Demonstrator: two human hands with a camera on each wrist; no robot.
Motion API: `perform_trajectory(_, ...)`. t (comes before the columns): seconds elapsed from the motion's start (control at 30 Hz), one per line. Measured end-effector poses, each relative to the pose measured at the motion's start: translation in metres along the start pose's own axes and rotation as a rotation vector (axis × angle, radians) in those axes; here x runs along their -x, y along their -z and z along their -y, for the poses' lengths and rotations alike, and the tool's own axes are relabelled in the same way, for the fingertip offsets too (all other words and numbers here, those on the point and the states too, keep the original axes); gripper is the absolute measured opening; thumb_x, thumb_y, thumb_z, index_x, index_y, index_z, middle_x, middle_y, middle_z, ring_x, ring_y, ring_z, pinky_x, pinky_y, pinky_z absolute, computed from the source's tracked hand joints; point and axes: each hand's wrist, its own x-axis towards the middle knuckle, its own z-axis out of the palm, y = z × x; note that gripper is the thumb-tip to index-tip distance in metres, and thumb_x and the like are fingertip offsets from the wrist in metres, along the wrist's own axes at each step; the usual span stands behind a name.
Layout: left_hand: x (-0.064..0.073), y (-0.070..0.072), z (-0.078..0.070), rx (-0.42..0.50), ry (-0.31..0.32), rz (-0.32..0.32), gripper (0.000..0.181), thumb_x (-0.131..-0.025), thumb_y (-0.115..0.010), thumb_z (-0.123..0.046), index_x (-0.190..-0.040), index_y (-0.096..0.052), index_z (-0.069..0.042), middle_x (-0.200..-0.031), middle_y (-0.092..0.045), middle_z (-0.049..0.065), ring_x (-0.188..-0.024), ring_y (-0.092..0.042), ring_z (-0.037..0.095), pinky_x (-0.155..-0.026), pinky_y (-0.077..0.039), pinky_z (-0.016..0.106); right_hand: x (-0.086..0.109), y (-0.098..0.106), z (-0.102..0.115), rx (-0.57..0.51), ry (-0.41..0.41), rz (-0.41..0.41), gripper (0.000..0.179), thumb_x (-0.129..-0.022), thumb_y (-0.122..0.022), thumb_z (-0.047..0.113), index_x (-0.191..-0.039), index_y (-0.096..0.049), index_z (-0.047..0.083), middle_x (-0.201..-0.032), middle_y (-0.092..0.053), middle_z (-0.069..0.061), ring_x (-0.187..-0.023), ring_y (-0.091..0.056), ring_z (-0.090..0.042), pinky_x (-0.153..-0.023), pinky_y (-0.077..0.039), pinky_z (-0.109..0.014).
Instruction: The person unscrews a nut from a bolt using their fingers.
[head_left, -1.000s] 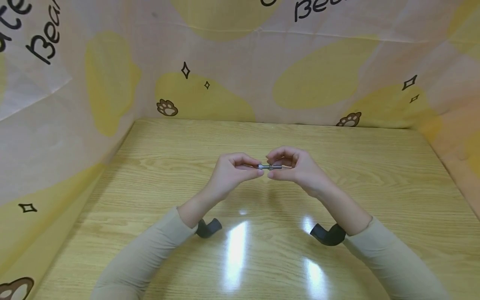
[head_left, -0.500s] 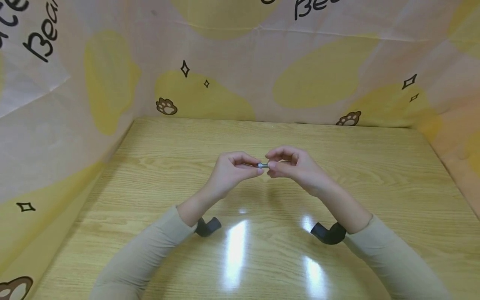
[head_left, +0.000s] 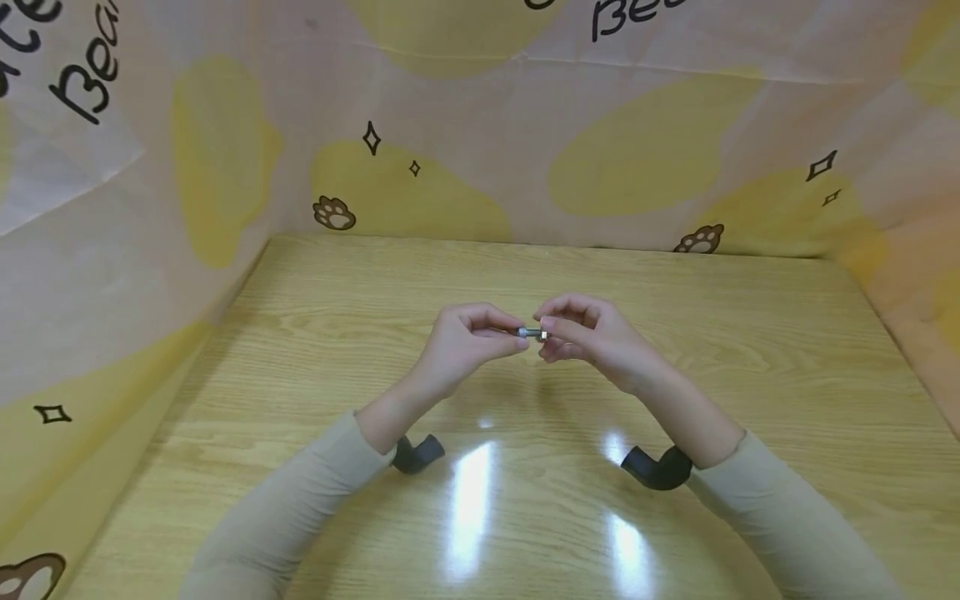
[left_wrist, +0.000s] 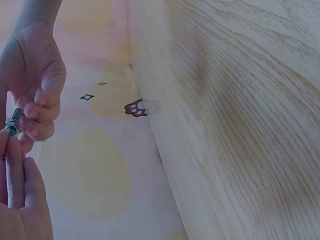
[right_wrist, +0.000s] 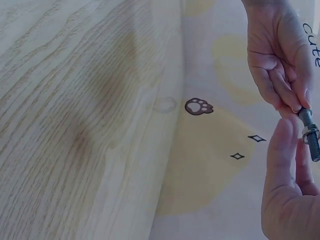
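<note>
A small metal bolt (head_left: 532, 332) is held roughly level above the table, in the middle of the head view. My left hand (head_left: 467, 343) pinches its head end between thumb and fingers. A nut (head_left: 544, 335) sits partway along the shank, and the threaded end sticks out past it in the right wrist view. My right hand (head_left: 600, 337) has its thumb and curled fingers at the nut, the thumb on the upper side in the head view. In the left wrist view, the right fingers flank the nut (left_wrist: 13, 125) closely.
Below the hands lies a light wood-grain table (head_left: 360, 517) with bright reflections. Printed cloth (head_left: 450, 108) with yellow patches and paw marks stands behind it and along both sides. Black curved pieces (head_left: 657, 469) stick out at both wrists.
The left hand stays in place on the bolt. The right thumb moved over the nut, then slid upward, so the nut shows again below it.
</note>
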Motion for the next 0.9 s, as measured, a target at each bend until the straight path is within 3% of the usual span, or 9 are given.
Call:
perform_trajectory(0.13, 0.0006, 0.0003, -0.0007, -0.001, -0.007, 0.007, 0.019, -0.078, -0.072, 0.001, -0.095, -0.066, 0.008, -0.093, -0.067, 0.016, -0.083, -0.068, 0.026, -0.08, -0.054, 0.036, -0.0002, -0.0011, 0.0016, -0.018, -0.009, -0.014, 0.007, -0.088, -0.059, 0.001, -0.093, -0.061, 0.006, -0.083, -0.063, -0.005, -0.073, -0.064, -0.013, -0.074, -0.055, -0.028)
perform_trajectory(0.33, 0.0002, 0.0006, -0.0016, -0.001, -0.013, -0.004, 0.018, -0.078, -0.072, 0.003, -0.095, -0.066, 0.007, -0.093, -0.068, 0.015, -0.081, -0.068, 0.025, -0.079, -0.055, 0.037, 0.0008, -0.0004, 0.0022, 0.02, 0.024, -0.028, 0.02, -0.081, -0.066, -0.004, -0.095, -0.061, 0.01, -0.094, -0.06, -0.005, -0.083, -0.064, -0.015, -0.079, -0.053, -0.03)
perform_trajectory(0.53, 0.0002, 0.0009, -0.0019, 0.008, -0.015, 0.002, 0.019, -0.078, -0.071, 0.002, -0.095, -0.066, 0.008, -0.093, -0.068, 0.016, -0.082, -0.068, 0.025, -0.08, -0.054, 0.037, -0.0001, -0.0011, 0.0009, 0.012, -0.014, -0.023, 0.011, -0.084, -0.064, -0.001, -0.091, -0.06, 0.006, -0.079, -0.063, -0.003, -0.071, -0.064, -0.014, -0.073, -0.055, -0.031)
perform_trajectory(0.67, 0.0005, 0.0013, -0.002, 0.004, -0.014, 0.004, 0.019, -0.078, -0.072, 0.003, -0.096, -0.066, 0.008, -0.094, -0.067, 0.015, -0.081, -0.068, 0.024, -0.08, -0.055, 0.037, 0.0003, -0.0022, 0.0007, 0.027, 0.005, -0.031, 0.02, -0.08, -0.066, -0.007, -0.095, -0.059, 0.004, -0.087, -0.061, -0.003, -0.076, -0.063, -0.012, -0.074, -0.054, -0.028)
perform_trajectory(0.77, 0.0005, 0.0014, -0.0017, 0.008, -0.006, 0.0, 0.02, -0.077, -0.072, 0.003, -0.095, -0.066, 0.008, -0.093, -0.068, 0.015, -0.081, -0.068, 0.023, -0.079, -0.055, 0.037, 0.0005, -0.0028, 0.0007, 0.018, -0.005, -0.039, 0.018, -0.084, -0.063, -0.003, -0.101, -0.059, 0.003, -0.091, -0.063, -0.004, -0.079, -0.065, -0.014, -0.076, -0.055, -0.028)
perform_trajectory(0.9, 0.0001, 0.0019, -0.0014, 0.017, -0.013, 0.003, 0.019, -0.078, -0.071, 0.003, -0.095, -0.066, 0.008, -0.093, -0.068, 0.016, -0.082, -0.068, 0.024, -0.08, -0.055, 0.037, 0.0006, -0.0036, 0.0005, -0.024, -0.03, -0.049, 0.009, -0.089, -0.058, 0.003, -0.097, -0.062, 0.005, -0.084, -0.067, -0.005, -0.074, -0.066, -0.015, -0.073, -0.056, -0.03)
